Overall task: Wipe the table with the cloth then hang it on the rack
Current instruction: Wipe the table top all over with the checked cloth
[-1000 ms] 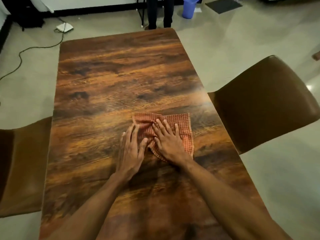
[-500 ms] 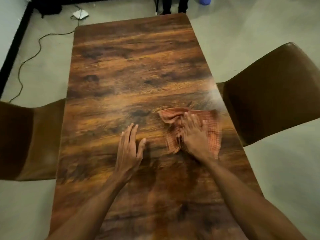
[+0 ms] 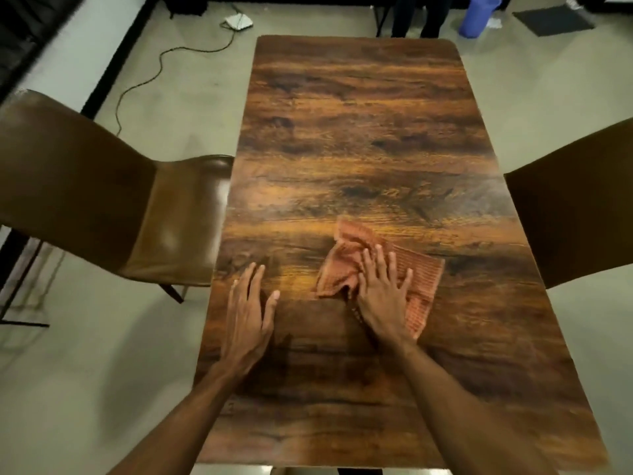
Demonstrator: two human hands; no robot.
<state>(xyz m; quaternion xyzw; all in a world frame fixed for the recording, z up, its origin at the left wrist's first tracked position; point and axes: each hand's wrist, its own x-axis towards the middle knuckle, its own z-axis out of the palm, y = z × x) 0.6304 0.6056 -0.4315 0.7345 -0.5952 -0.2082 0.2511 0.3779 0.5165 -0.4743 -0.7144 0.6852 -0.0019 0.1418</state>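
Observation:
An orange checked cloth (image 3: 344,265) lies crumpled on the dark wooden table (image 3: 359,132), right of the middle on its near half. My right hand (image 3: 383,296) presses flat on the cloth with fingers spread, covering its centre. My left hand (image 3: 248,313) rests palm down on bare wood to the left of the cloth, a short gap away from it. No rack is clearly in view.
Brown chairs stand at both long sides, one on the left (image 3: 85,186) and one on the right (image 3: 575,214). A cable (image 3: 154,73) runs over the floor at far left. Beyond the far end are a person's legs (image 3: 421,15) and a blue bin (image 3: 478,13).
My left hand came off the cloth and settled on the bare table. My right hand slid the cloth toward the right edge, then back toward the middle.

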